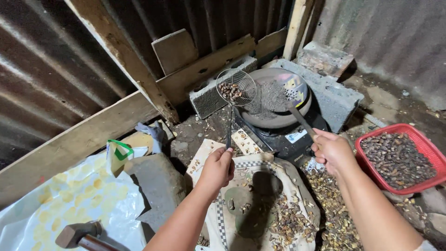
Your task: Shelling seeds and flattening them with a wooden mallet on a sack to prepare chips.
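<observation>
Head view, looking down at a dirt floor. Left hand (pixel 217 166), fingers closed around the handle of a wire skimmer (pixel 236 87) holding brown nuts, raised just beside a round pan (pixel 278 118) of grey sand. Right hand (pixel 331 150), fingers gripping a spatula (pixel 293 109) reaching into the pan. Red basket (pixel 369 139) of nuts near the right hand.

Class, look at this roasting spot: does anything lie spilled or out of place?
Yes. Shells and nut bits are scattered across the cloth and ground below the hands, outside the red basket. A hammer lies on plastic sheeting.
</observation>
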